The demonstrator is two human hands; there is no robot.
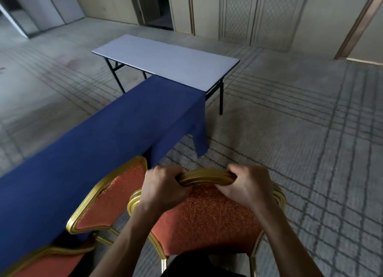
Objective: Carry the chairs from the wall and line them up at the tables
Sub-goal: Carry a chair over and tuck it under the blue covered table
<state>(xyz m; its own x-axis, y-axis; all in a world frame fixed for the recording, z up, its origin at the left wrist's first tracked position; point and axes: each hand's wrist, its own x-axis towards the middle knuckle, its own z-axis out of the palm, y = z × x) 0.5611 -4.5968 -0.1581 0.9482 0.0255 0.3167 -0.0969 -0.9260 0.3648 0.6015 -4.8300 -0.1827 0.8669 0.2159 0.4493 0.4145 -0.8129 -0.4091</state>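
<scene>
At the far left, a long table under a dark blue cloth [87, 144] runs from the lower left corner toward the middle of the room, its cloth hanging down over the near side and end. Pushed against its near side stand two chairs with gold frames and red patterned backs: one at the bottom left edge [47, 262], only partly in view, and a second chair [112, 196] just to its right, its back tilted toward the cloth. Beyond the blue cloth's far end, a bare grey-topped folding table [165, 59] on black legs continues the line, its near end touching or slightly overlapped by the cloth. Right of the second chair, the person's left hand [163, 188] is curled tight over the gold top rail of a third chair [207, 216], fingers wrapped over the front of the rail. This held chair sits directly in front of the person, just beside the second chair and near the blue cloth's hanging corner; whether its legs touch the carpet cannot be told. The right hand [246, 186] clamps the same rail a little further right, also closed around it. Grey line-patterned carpet [310, 142] spreads to the right.
</scene>
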